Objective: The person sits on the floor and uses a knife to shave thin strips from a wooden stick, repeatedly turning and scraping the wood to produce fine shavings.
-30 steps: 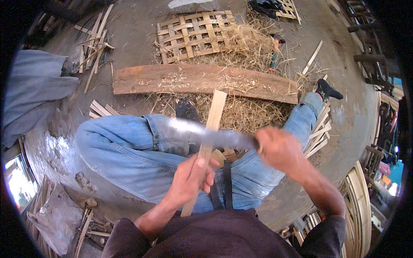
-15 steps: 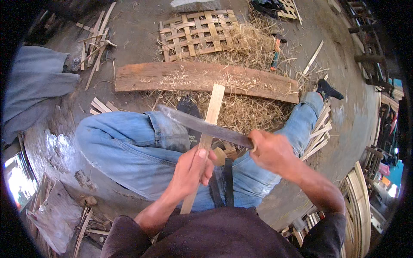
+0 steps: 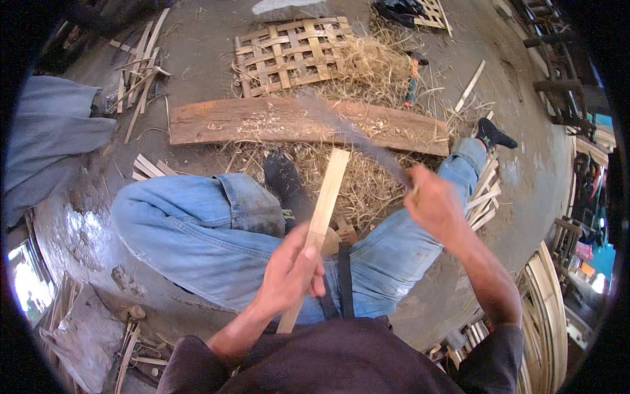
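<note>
I see on my feed that the right hand (image 3: 434,205), clenched around the knife (image 3: 377,154), has swung it far and right, leaving the strip (image 3: 328,197) clear of the blade; the left hand (image 3: 292,269) pinches that strip above the lap (image 3: 262,246).

"What's lying beyond the brown plank (image 3: 216,123)?"

"A woven lattice panel (image 3: 281,58) is resting there, and a grey stone (image 3: 289,9) is sitting just past it."

"And at far left?"

"Some grey cloth (image 3: 52,134) is showing."
</note>
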Available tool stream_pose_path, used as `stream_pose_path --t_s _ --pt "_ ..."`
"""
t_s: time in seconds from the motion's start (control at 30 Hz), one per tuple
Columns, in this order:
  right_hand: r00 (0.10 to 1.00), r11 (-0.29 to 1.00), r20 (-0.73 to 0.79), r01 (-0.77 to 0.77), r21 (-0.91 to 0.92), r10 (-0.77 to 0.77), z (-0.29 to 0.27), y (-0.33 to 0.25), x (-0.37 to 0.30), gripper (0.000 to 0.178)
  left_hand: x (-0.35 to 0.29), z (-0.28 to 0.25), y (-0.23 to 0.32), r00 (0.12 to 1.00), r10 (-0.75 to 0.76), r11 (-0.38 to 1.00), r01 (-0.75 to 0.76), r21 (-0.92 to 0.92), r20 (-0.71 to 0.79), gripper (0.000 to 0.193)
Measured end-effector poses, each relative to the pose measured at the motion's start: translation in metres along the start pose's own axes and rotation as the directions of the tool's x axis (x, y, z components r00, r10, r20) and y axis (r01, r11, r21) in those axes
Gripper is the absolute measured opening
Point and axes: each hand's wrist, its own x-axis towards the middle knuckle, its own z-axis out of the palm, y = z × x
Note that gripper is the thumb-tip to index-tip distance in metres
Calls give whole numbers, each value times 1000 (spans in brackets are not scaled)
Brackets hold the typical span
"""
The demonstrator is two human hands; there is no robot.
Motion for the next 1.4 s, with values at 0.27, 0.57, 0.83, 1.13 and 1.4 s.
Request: stream_pose_path --t_s 0.27,0.57,0.83,1.13,1.4 --pt "998 999 36 51 8 -52 8 -9 -5 24 8 -8 -8 992 40 998 -35 -49 117 56" --pt "968 994 229 85 70 -99 -6 -21 -20 24 10 -5 -1 996 45 992 -53 112 71 55" --pt "964 986 208 157 62 -167 -5 -31 -27 26 14 0 -1 999 17 985 -22 172 28 51" --pt "988 998 155 9 60 -18 -5 5 -17 22 6 6 -1 999 -1 986 -7 167 47 50" --pt "983 1000 183 14 -12 -11 -9 8 -21 24 12 2 1 998 -15 980 3 197 62 46"
